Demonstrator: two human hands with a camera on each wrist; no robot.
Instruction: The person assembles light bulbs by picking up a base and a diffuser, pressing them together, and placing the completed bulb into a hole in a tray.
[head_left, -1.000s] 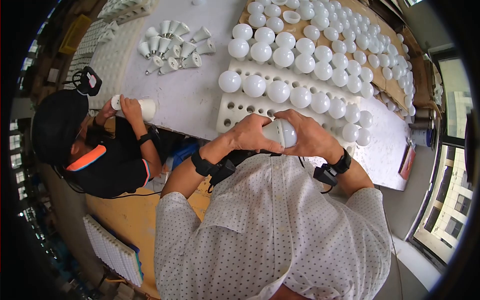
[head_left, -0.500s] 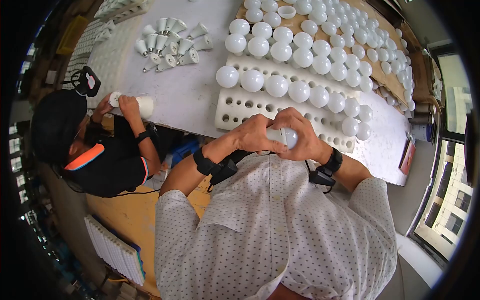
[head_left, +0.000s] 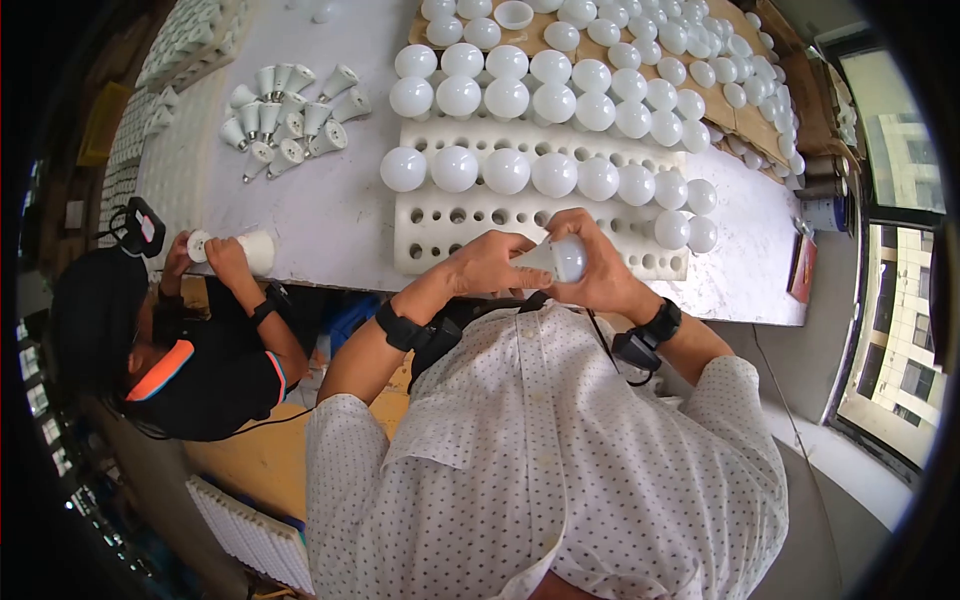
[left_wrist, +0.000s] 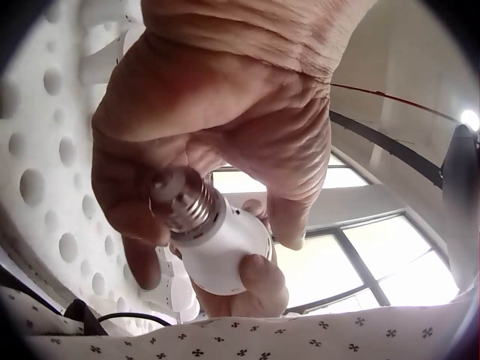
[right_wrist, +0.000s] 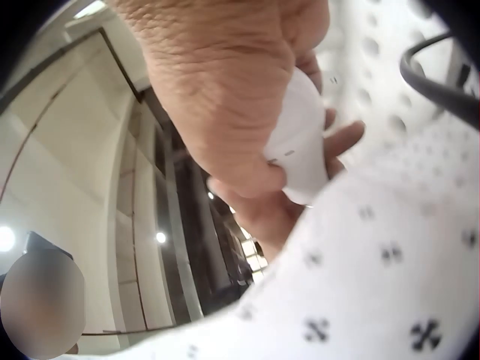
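A light bulb (head_left: 570,258) with a white dome and white housing is held in front of the shirt. My right hand (head_left: 607,277) grips it around the dome, thumb against its side; the right wrist view shows the white housing (right_wrist: 301,154) beyond that hand. My left hand (head_left: 487,268) is at the base end. In the left wrist view the metal screw base (left_wrist: 184,202) points toward the left palm, with the left thumb and fingers spread around it. The left thumb stands apart from the housing there. Part of the dome is hidden by the right hand.
Behind the hands lies a white foam tray (head_left: 440,215) with holes and rows of domed bulbs (head_left: 505,172). Many more white domes (head_left: 675,40) cover cardboard beyond. A pile of bulb housings (head_left: 290,115) lies left. Another person (head_left: 190,330) sits at the left with a white roll (head_left: 258,253).
The head view has shifted, so the table sits further left. The left fingers have loosened around the bulb's base, showing more of the housing. The right hand keeps its grip.
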